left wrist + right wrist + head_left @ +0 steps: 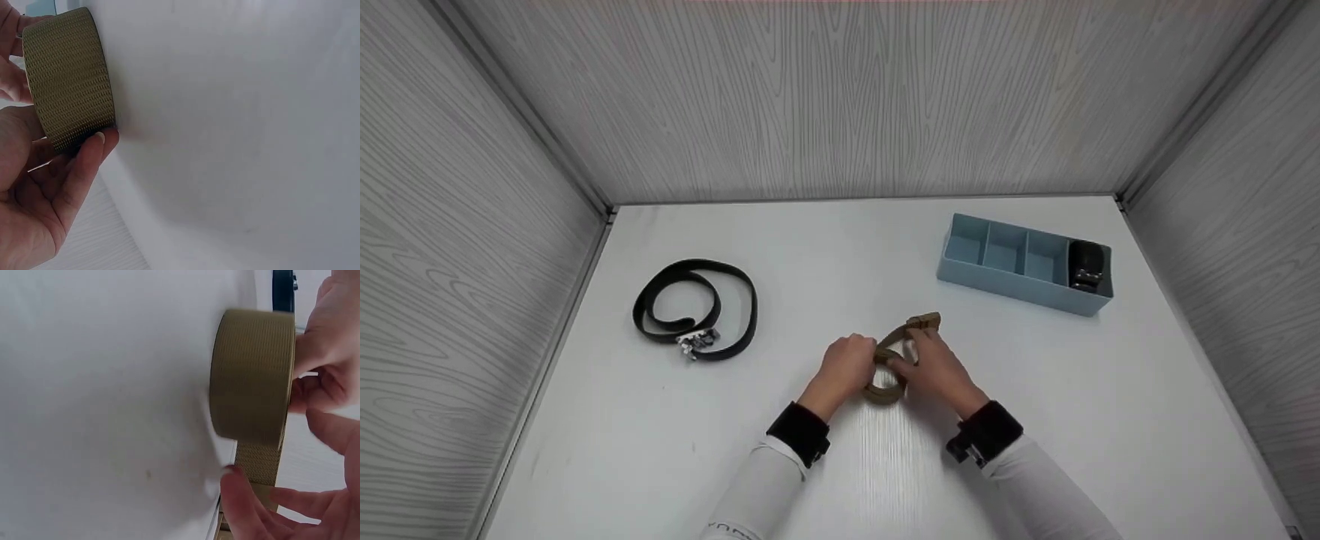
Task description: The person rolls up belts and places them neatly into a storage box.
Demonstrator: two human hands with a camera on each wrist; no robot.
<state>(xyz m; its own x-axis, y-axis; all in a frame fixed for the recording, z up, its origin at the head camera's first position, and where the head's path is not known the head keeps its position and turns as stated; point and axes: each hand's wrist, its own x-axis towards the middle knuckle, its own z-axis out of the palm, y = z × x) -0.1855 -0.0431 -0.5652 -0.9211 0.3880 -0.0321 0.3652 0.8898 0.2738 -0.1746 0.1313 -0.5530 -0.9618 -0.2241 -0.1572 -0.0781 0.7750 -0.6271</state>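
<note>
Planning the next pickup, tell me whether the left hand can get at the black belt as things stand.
Probably yes: only table lies between the left hand and the black belt, though that hand holds the tan strap.

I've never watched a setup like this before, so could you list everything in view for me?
Strap: one, olive-brown, looped, between the two grips
Belt: one, black, loosely coiled on the left of the table
Buckle: one, silver, on the belt
Tray: one, blue-grey, four compartments, far right of the table
Dark item: one, black, perhaps a rolled belt, in the tray's rightmost compartment
Table: one, white, under everything
Wall panels: three, grey wood-grain, back and both sides
Left grip: one bare hand, holding the strap's loop
Right grip: one bare hand, pinching the strap
Wristbands: two, black, one per wrist
Sleeves: two, white, on the forearms
</note>
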